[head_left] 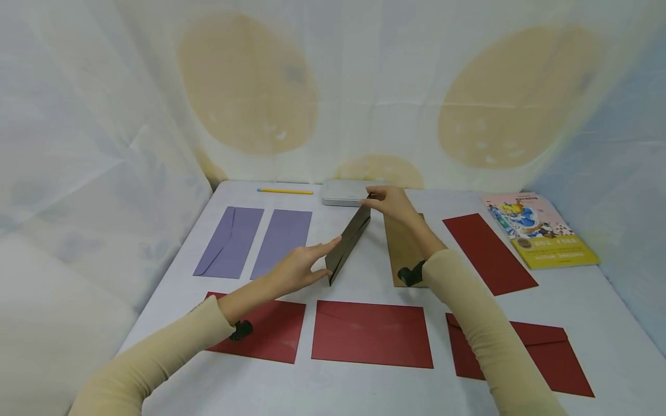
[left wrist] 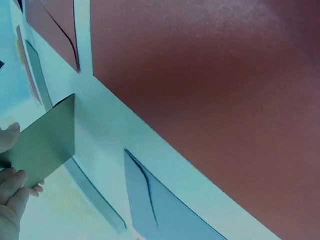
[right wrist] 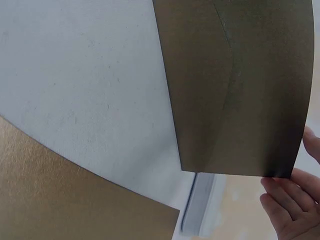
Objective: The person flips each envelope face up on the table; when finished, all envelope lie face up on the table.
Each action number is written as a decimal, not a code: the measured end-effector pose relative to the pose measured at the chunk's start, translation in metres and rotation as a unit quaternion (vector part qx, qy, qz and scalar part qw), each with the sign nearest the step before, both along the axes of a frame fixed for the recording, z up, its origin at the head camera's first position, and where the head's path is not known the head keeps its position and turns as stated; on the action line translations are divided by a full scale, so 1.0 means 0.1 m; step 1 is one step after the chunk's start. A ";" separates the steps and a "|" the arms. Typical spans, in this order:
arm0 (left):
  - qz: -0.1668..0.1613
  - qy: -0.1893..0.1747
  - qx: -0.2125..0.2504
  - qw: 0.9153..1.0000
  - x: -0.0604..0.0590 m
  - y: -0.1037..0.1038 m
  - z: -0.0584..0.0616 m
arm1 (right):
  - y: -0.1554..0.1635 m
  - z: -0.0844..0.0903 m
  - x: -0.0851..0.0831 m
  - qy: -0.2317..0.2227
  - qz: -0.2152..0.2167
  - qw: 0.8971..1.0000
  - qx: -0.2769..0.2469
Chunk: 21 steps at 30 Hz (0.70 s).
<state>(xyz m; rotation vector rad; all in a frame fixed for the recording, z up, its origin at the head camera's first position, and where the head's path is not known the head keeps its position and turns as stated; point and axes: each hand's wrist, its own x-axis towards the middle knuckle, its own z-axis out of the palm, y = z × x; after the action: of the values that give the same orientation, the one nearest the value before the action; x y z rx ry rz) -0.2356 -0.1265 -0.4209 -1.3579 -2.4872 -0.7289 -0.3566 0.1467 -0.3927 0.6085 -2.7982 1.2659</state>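
Note:
Both hands hold a brown-gold envelope (head_left: 350,241) tilted on its long edge above the middle of the table. My left hand (head_left: 298,267) pinches its near end between thumb and fingers. At the far end my right hand (head_left: 392,202) grips the corner; the right wrist view shows the thumb on one side and fingertips (right wrist: 272,185) at the bottom edge. A flap seam runs along the envelope's face in that view. Another gold envelope (head_left: 400,248) lies flat under my right forearm, partly hidden by it.
Two purple envelopes (head_left: 229,242) lie at the left. Several red envelopes (head_left: 372,335) lie along the front and at the right (head_left: 489,253). At the back are a yellow pencil (head_left: 286,191) and a grey case (head_left: 343,193). A picture book (head_left: 541,231) lies far right.

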 end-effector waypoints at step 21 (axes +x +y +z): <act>0.097 -0.059 0.055 0.992 -0.04 -0.20 -0.16 | 0.11 -0.24 0.34 -0.036 0.075 0.991 0.102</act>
<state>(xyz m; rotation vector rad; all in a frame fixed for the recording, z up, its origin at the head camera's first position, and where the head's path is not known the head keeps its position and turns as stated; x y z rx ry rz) -0.2394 -0.1464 -0.4365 -1.0455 -2.5793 -0.9089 -0.3222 0.1581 -0.4169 0.8130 -3.0176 1.0496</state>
